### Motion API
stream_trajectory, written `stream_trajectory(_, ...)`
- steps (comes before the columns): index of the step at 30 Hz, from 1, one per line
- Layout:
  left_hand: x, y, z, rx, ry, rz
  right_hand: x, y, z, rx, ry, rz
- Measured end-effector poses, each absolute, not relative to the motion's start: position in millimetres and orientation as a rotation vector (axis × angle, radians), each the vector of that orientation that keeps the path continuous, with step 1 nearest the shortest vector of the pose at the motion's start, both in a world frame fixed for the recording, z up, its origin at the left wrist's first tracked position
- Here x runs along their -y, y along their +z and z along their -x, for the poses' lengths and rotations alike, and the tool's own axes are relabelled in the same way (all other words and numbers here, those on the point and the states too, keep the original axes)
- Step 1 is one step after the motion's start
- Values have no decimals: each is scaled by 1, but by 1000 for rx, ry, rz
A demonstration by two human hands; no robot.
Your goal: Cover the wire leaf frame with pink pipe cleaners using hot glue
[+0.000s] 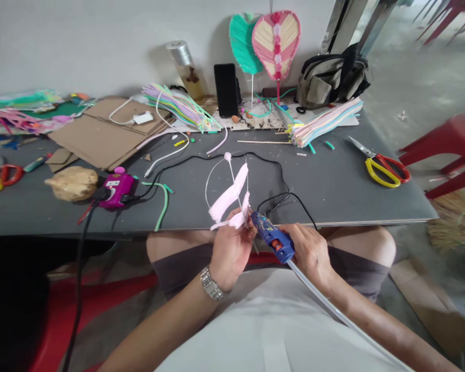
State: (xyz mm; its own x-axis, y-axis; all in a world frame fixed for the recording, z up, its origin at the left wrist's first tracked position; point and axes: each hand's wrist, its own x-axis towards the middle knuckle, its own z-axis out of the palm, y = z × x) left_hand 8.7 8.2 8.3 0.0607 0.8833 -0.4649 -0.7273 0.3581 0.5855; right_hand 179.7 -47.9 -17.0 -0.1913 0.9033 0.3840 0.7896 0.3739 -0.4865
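My left hand (230,249) pinches the base of a thin wire loop (214,182), which has fluffy pink chenille strips (228,197) fixed along its middle stem. A metal watch (211,283) sits on that wrist. My right hand (310,253) grips a blue hot glue gun (273,237) with a paint-spattered body. Its nozzle points at the pink strips, close to my left fingers. A long clear glue stick (325,299) runs from the gun's rear toward my right forearm. A black cable (282,199) leads from the gun across the table.
My hands are over the front edge of a grey table (333,206). On it lie red-and-yellow scissors (382,166), cardboard sheets (101,134), pipe-cleaner bundles (325,123), a magenta device (116,188), and a propped phone (227,90). A red stool (449,150) stands to the right.
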Motion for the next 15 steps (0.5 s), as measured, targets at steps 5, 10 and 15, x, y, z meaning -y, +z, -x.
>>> stream_trajectory(5,-8,8,-7,-866,1214,-211,47,-20,-182,2013,221,1423)
stream_trajectory(10,-9,10,-5,-886,1183,-201,46,-19,-183,2021,154,1413)
stream_trajectory(15,-9,12,-4,-900,1167,-190,46,-18,-181,2047,152,1398)
